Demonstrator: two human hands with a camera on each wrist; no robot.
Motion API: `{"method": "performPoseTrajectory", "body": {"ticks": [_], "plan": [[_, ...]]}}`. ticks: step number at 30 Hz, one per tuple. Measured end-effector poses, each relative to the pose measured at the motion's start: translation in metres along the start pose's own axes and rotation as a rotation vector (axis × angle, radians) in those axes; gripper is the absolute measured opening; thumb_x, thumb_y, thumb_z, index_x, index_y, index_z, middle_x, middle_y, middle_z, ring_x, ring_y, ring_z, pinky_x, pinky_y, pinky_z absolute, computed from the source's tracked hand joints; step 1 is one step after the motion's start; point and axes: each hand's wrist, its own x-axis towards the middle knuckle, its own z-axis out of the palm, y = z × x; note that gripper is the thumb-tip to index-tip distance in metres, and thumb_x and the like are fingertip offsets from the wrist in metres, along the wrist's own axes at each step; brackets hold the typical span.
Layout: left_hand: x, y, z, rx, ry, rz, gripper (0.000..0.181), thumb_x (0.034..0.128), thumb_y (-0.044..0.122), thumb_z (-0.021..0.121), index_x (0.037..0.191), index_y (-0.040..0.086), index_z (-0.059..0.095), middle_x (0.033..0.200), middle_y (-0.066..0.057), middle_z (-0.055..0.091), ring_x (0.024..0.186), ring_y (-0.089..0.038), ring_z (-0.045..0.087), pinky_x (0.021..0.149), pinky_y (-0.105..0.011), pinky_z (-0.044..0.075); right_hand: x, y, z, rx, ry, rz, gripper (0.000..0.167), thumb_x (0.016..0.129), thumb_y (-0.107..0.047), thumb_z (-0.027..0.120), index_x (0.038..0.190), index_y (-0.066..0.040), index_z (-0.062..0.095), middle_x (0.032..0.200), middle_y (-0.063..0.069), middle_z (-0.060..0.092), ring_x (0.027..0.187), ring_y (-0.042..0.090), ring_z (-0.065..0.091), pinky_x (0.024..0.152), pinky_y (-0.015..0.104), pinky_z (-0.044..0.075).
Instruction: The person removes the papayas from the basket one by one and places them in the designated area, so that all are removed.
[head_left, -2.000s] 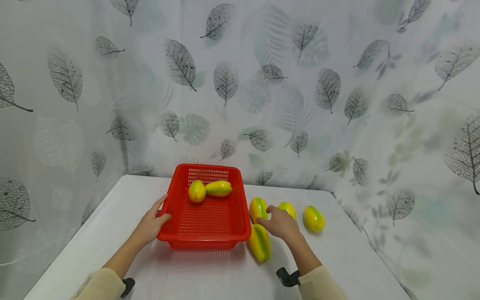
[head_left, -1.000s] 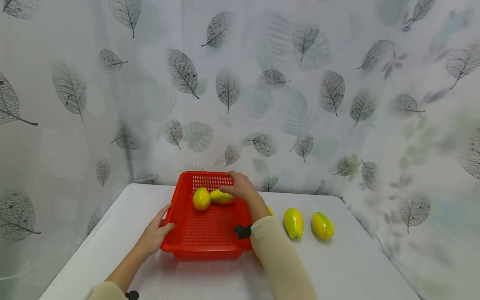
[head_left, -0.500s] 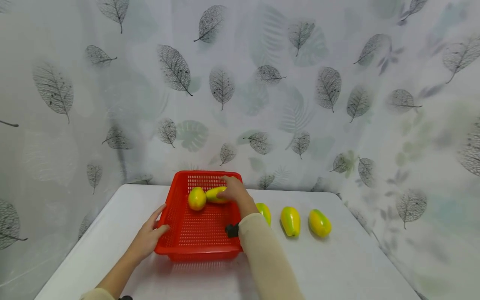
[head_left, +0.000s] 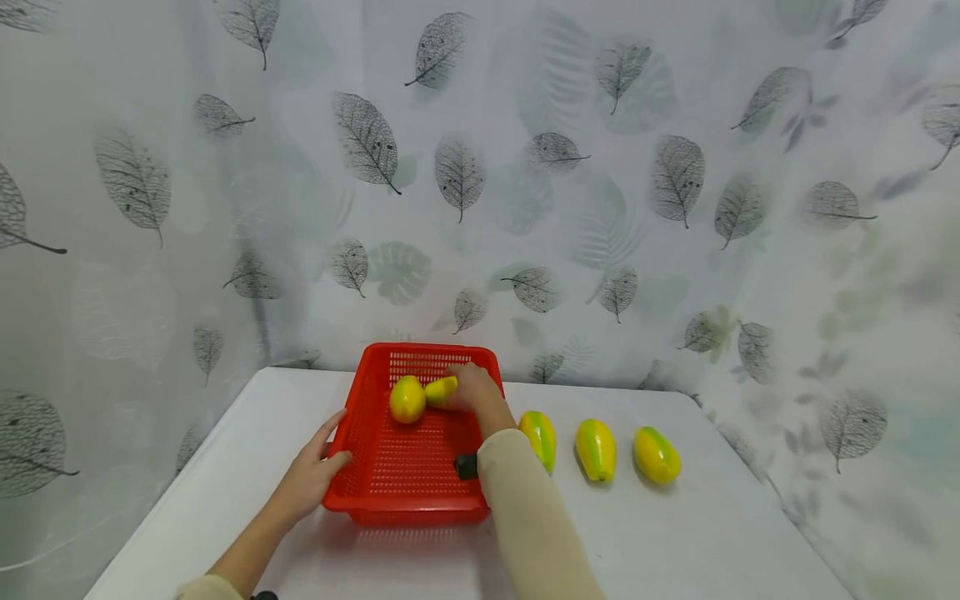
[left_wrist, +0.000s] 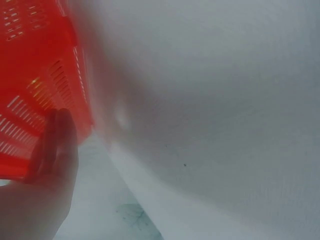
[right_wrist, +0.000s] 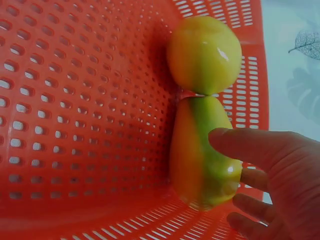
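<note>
A red perforated plastic basket point(head_left: 408, 504) stands on the white table. Two yellow-green papayas lie in its far part: a rounder-looking papaya point(head_left: 407, 400) at left and a second papaya point(head_left: 441, 390) at right, end to end. My right hand point(head_left: 474, 387) holds the second papaya, thumb over its upper side and fingers along its far side in the right wrist view. Some fingertips show beside the fruit, apart from it. My left hand point(head_left: 306, 475) rests on the basket's left side, fingers straight against the outer wall, thumb at the rim.
To the right of the basket, three papayas stand in a row on the table: the nearest papaya point(head_left: 538, 440), a middle papaya point(head_left: 596, 450) and a far-right papaya point(head_left: 656, 455). A leaf-patterned curtain point(head_left: 480, 208) hangs behind the table. My right sleeve covers some table.
My right hand has moved from beside the table papayas into the basket, then lowered onto the right-hand papaya there. The left hand stays at the basket's side.
</note>
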Motion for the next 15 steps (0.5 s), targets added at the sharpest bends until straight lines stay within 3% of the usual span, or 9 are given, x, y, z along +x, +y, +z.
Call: {"method": "performPoseTrajectory", "body": {"ticks": [15], "plan": [[0.0003,0.0008,0.0015,0.025,0.002,0.002,0.075,0.1029,0.013,0.056,0.167,0.018,0.017,0.150,-0.030,0.047,0.114,-0.035,0.067,0.086,-0.047,0.064,-0.0002,0.0005,0.0039,-0.159,0.009,-0.008,0.056,0.087,-0.020,0.080,0.140,-0.020,0.063,0.136,0.016,0.052,0.120,0.035,0.052,0.099,0.049,0.055]]}}
